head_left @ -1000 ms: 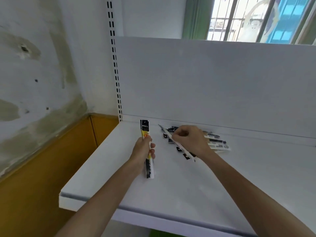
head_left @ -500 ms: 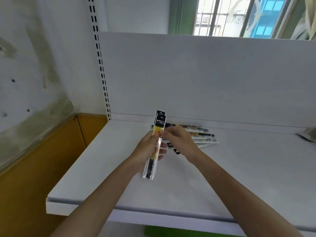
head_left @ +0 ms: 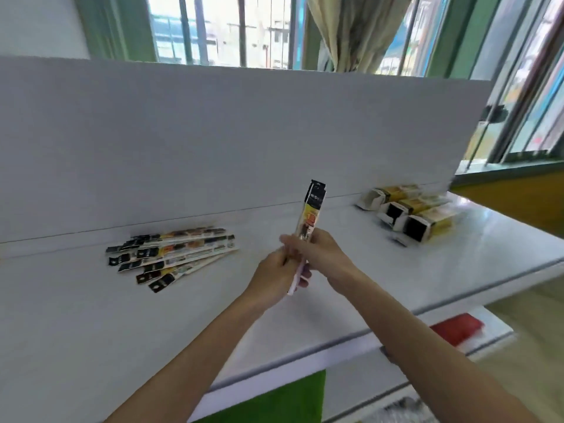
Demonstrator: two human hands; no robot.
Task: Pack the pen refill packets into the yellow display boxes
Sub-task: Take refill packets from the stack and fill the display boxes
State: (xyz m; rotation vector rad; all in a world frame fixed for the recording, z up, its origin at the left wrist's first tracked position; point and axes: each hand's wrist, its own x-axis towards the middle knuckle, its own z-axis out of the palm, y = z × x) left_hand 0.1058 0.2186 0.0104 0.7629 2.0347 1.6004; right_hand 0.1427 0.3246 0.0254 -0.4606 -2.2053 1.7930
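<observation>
Hands grip upright refill packets above white shelf

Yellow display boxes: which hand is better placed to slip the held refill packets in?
Probably the right hand: it grips the pen refill packets and is nearer the yellow display boxes, which lie to the right. The left hand also grips them but sits farther away.

Left hand and right hand gripping one refill packet, forearms extended
</observation>
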